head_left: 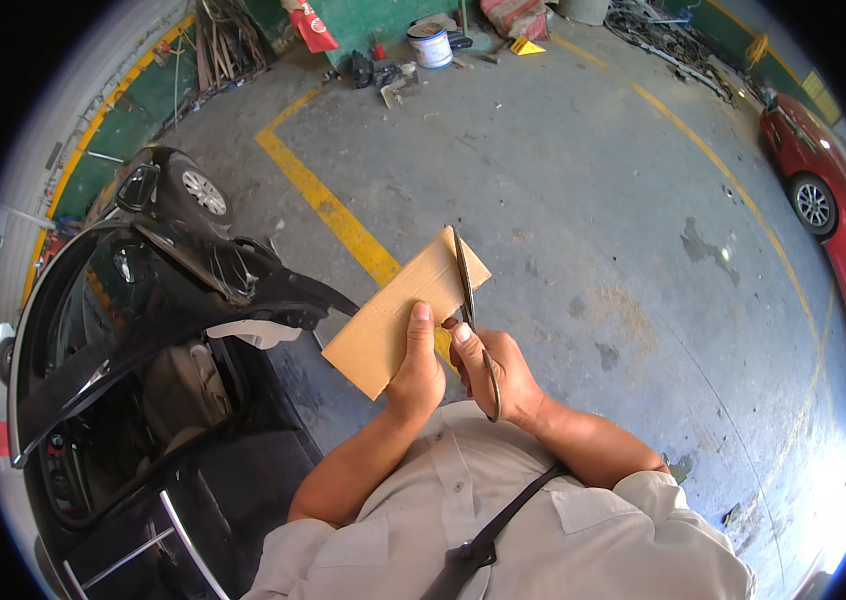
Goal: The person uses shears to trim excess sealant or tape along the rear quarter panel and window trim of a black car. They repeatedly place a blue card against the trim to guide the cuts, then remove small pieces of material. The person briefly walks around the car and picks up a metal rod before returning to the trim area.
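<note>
A rectangular piece of brown corrugated cardboard (388, 325) is held out at a slant in front of my chest. My left hand (417, 370) grips its near edge, thumb flat on top and the other fingers hidden beneath. In my right hand (496, 365) is a pair of dark metal shears (465, 275), fingers wrapped round the handles. One long blade lies across the top face of the cardboard, close to its right end; the other blade is hidden underneath. A narrow strip of cardboard shows to the right of the blade.
A black car (243, 450) with a raised panel stands close on my left, a dark wheel (201, 190) beyond it. Farther off are a white bucket (431, 46), a small yellow object (527, 47) and scrap piles. A red car (828, 190) is at the right. Yellow lines mark the grey floor.
</note>
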The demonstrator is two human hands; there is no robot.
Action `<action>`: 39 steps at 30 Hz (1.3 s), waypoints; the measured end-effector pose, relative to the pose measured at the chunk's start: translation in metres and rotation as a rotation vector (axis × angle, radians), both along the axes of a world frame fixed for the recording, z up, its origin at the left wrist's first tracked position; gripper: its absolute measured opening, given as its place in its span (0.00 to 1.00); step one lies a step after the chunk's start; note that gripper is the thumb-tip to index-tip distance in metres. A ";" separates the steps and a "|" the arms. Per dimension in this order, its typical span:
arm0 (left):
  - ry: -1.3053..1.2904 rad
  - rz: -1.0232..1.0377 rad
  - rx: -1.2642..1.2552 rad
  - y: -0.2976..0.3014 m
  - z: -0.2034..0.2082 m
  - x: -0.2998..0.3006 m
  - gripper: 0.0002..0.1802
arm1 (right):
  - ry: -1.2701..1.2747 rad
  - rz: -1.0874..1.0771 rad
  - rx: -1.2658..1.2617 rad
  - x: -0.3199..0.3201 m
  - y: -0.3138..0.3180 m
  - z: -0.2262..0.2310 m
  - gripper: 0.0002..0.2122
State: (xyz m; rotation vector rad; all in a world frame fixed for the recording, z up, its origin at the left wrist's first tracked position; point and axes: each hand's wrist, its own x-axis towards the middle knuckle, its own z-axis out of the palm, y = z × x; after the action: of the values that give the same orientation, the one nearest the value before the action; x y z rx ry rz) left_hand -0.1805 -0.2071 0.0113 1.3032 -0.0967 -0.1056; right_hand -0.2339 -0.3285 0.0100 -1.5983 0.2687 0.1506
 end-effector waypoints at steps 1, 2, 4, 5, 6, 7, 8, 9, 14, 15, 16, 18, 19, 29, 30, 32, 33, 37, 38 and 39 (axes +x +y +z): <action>0.010 0.014 -0.025 -0.001 0.000 -0.001 0.16 | -0.006 0.011 -0.011 0.000 -0.001 0.000 0.32; 0.007 0.012 -0.018 -0.001 0.001 -0.002 0.16 | -0.022 0.006 -0.017 -0.001 -0.001 0.000 0.32; 0.020 0.011 -0.004 -0.002 0.002 -0.004 0.16 | -0.054 -0.005 -0.028 -0.002 -0.002 -0.001 0.32; 0.021 0.002 -0.011 -0.002 0.003 -0.004 0.16 | -0.060 -0.014 -0.039 -0.003 -0.001 -0.002 0.32; 0.021 -0.007 -0.018 -0.002 0.003 -0.005 0.16 | -0.066 -0.023 -0.050 -0.003 -0.001 -0.003 0.33; 0.021 -0.017 -0.026 -0.003 0.004 -0.005 0.16 | -0.072 -0.032 -0.061 -0.004 -0.001 -0.004 0.33; 0.008 -0.022 -0.035 -0.003 0.004 -0.005 0.16 | -0.078 -0.036 -0.065 -0.004 -0.001 -0.006 0.33; -0.005 -0.028 -0.044 -0.003 0.003 -0.005 0.16 | -0.083 -0.039 -0.070 -0.004 0.000 -0.007 0.33; -0.011 -0.020 -0.044 -0.004 -0.003 -0.007 0.16 | -0.076 -0.059 -0.045 -0.006 -0.001 -0.011 0.34; -0.017 -0.021 -0.034 -0.004 -0.004 -0.006 0.16 | -0.074 -0.055 -0.056 -0.006 -0.002 -0.011 0.34; -0.002 -0.018 -0.025 -0.003 -0.005 -0.006 0.16 | -0.071 -0.052 -0.067 -0.006 -0.003 -0.012 0.34; 0.005 -0.010 -0.014 -0.003 -0.007 -0.006 0.16 | -0.052 -0.047 -0.069 -0.006 -0.003 -0.012 0.34; 0.035 -0.011 -0.022 -0.002 -0.007 -0.007 0.17 | -0.036 -0.044 -0.076 -0.006 -0.003 -0.012 0.34; -0.002 0.010 0.052 0.001 -0.011 -0.009 0.17 | -0.060 -0.042 -0.060 -0.006 -0.002 -0.014 0.33; -0.022 0.006 0.075 0.002 -0.012 -0.009 0.17 | -0.062 -0.053 -0.041 -0.005 -0.001 -0.014 0.33; -0.052 0.010 0.112 0.003 -0.013 -0.010 0.17 | -0.065 -0.062 -0.034 -0.002 -0.001 -0.015 0.33; -0.061 0.019 0.127 0.003 -0.013 -0.010 0.17 | -0.064 -0.060 -0.046 0.000 -0.003 -0.015 0.33; -0.097 0.017 0.185 0.004 -0.012 -0.012 0.16 | -0.055 -0.052 -0.061 0.004 -0.003 -0.017 0.32; -0.105 0.020 0.183 0.004 -0.013 -0.012 0.15 | -0.074 -0.076 -0.035 0.004 -0.002 -0.019 0.32; -0.115 0.032 0.176 0.004 -0.015 -0.014 0.15 | -0.092 -0.099 -0.010 0.005 -0.001 -0.021 0.32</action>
State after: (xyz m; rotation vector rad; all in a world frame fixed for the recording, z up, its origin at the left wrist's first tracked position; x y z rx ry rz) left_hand -0.1942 -0.2033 -0.0039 1.4858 -0.1678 -0.0116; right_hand -0.2291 -0.3292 -0.0113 -1.5933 0.2769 -0.0003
